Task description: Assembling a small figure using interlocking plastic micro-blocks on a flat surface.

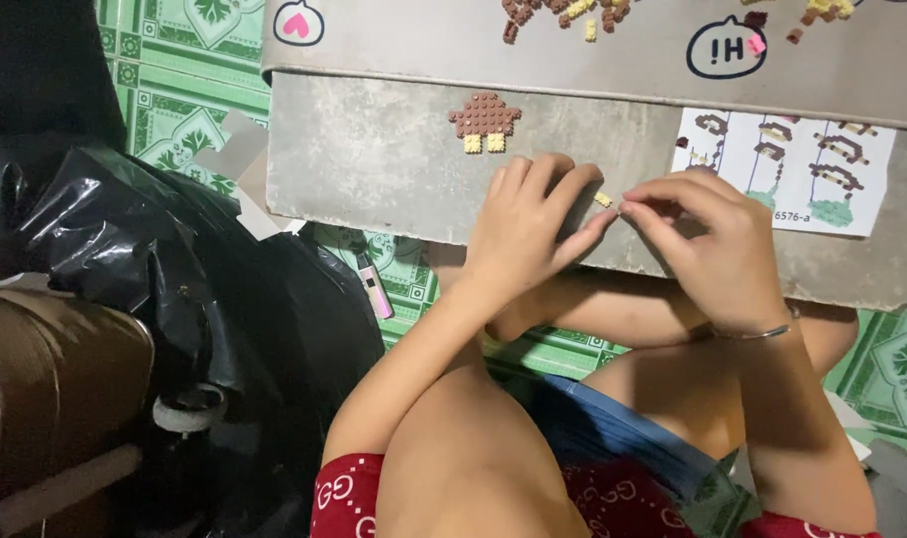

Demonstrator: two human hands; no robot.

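1. Yellow tiny plastic brick [603,199] sits pinched between the fingertips of the left hand [528,234] and the right hand [713,244], both curled nearly closed, over the grey concrete slab [374,159].
2. Left of the hands lies a brown mushroom-shaped brick figure with yellow feet [484,121].
3. Right of them lies a white printed instruction sheet [802,169].
4. Farther up, loose brown and yellow bricks [563,12].

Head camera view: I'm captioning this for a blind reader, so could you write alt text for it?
The left hand and right hand meet over a small yellow building brick on a grey low table. Behind them lies a brown mushroom-shaped brick assembly with yellow feet, a printed instruction sheet to the right, and crumpled black plastic bags on the left.
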